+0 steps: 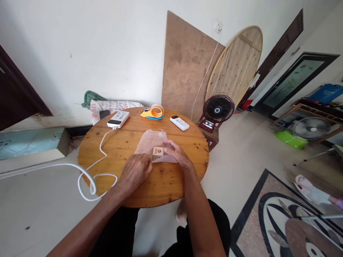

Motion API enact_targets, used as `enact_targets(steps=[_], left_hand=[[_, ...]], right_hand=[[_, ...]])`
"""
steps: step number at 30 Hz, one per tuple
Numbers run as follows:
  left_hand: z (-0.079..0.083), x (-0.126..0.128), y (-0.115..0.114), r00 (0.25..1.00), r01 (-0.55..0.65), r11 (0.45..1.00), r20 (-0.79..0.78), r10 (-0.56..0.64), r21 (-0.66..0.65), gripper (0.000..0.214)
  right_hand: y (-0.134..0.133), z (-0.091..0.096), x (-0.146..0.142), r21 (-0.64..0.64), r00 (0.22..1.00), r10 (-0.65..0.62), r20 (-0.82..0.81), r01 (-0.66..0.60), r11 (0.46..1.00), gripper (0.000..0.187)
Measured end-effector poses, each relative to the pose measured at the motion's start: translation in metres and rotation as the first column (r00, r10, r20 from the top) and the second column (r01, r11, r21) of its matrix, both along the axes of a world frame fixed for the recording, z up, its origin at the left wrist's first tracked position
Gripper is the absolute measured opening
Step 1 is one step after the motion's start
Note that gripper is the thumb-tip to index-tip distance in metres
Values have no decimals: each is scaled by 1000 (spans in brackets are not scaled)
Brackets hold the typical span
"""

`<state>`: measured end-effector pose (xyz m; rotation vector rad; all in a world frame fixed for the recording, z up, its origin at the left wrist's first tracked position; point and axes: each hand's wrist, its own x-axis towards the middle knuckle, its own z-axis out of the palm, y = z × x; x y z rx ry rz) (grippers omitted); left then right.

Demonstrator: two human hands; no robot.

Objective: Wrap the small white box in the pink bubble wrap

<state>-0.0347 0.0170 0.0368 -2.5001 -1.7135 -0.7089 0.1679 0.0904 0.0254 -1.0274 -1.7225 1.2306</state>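
A small brown box with a red label (pixel 158 152) lies on a sheet of bubble wrap (pixel 150 141) in the middle of a round wooden table (pixel 171 185). My left hand (pixel 135 171) rests on the near edge of the wrap, just left of the box, with its fingers curled down. My right hand (pixel 175 152) lies on the right side of the box and wrap, fingers pressed flat against them. Whether either hand actually grips anything is hidden by the knuckles.
At the table's far side lie a white power bank (pixel 118 119) with a white cable (pixel 91 178), an orange tape dispenser (pixel 153 112) and a white remote (pixel 179 122). A small fan (pixel 218 109) stands on a stool to the right, boards lean on the wall.
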Motion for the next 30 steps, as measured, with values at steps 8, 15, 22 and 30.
enact_targets(steps=[8, 15, 22, 30], left_hand=[[24, 12, 48, 993, -100, 991, -73, 94, -93, 21], [7, 5, 63, 994, -21, 986, 106, 39, -163, 23], [-2, -9, 61, 969, -1, 983, 242, 46, -184, 42], [-10, -3, 69, 835, 138, 925, 545, 83, -353, 27]], right_hand=[[-1, 8, 7, -13, 998, 36, -54, -37, 999, 47], [11, -9, 1, 34, 989, -88, 118, 85, 996, 33], [11, -14, -4, 7, 995, -94, 31, 94, 996, 21], [10, -11, -6, -17, 991, -134, 20, 134, 991, 20]])
